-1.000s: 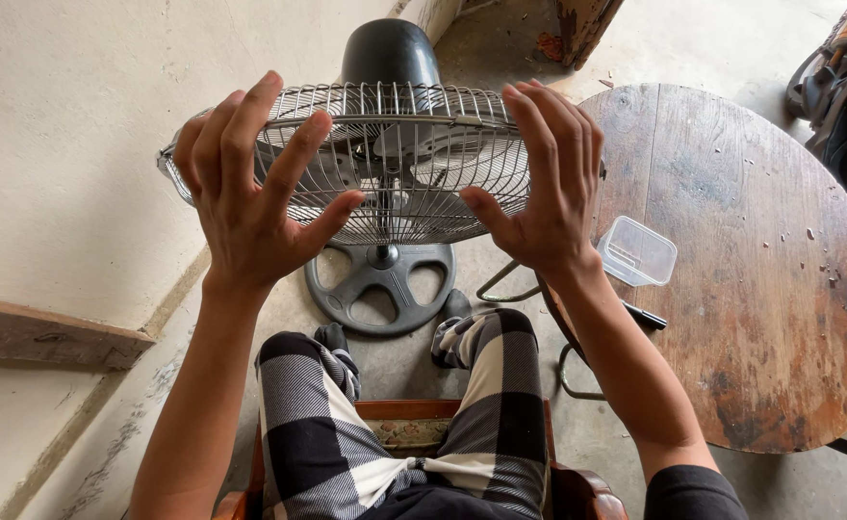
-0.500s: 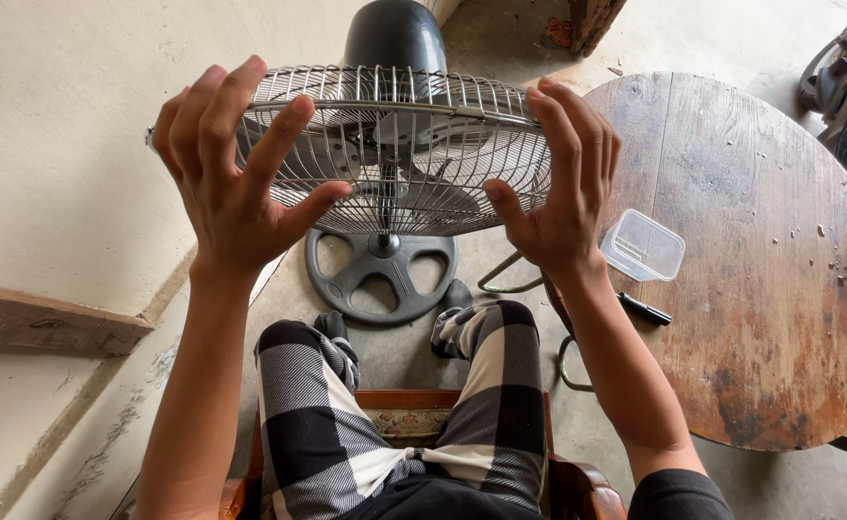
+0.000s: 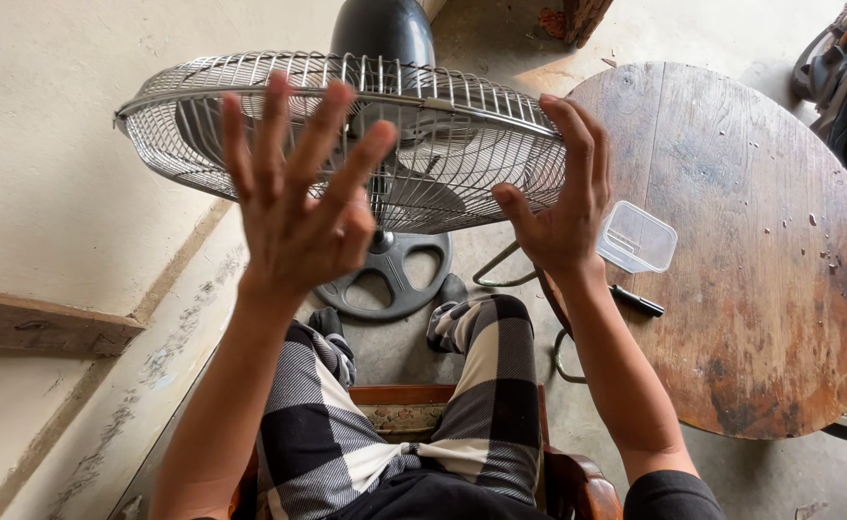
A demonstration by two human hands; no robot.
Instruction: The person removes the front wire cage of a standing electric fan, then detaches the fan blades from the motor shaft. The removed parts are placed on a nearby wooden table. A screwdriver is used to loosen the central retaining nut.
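Both hands are raised with fingers spread and gripping nothing: the left hand (image 3: 298, 207) in front of the fan's wire cage (image 3: 346, 135), the right hand (image 3: 558, 207) at the cage's right rim, just beside a clear plastic box (image 3: 638, 237) on the round wooden table (image 3: 760, 289)

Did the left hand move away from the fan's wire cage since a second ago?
Yes. The left hand, which lay at the left rim of the wire cage, now sits further right against the cage, fingers spread, looking lifted towards the camera.
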